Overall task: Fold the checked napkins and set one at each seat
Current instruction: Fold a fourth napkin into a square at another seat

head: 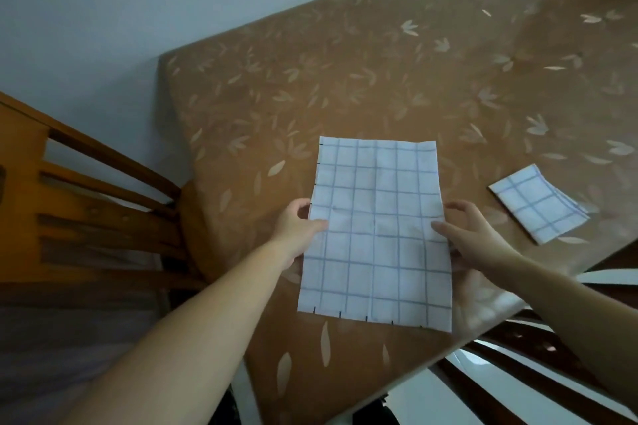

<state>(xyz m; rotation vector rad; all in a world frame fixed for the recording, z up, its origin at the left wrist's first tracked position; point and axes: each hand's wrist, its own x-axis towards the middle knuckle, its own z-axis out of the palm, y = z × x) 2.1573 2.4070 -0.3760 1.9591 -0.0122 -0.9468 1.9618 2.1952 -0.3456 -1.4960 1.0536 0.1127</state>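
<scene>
- The white blue-checked cloth napkin (376, 235) is spread as a tall rectangle over the near part of the brown leaf-patterned table (345, 79), straight in front of the person.
- The left hand (300, 228) pinches its left edge with the thumb on top. The right hand (476, 238) pinches the right edge the same way, both about halfway along.
- Whether the cloth lies flat on the table or hangs just above it, I cannot tell for sure.
- It looks light, thin and limp, with soft creases, so it will likely sag between the two holds and slide easily on the glossy table cover.
- It is best taken by corners or edges with a light pinch, and each fold probably needs pressing flat to stay.
- A small folded checked napkin (538, 203) lies on the table to the right, apart from both hands.
- A wooden slatted chair (86, 200) stands at the left.
</scene>
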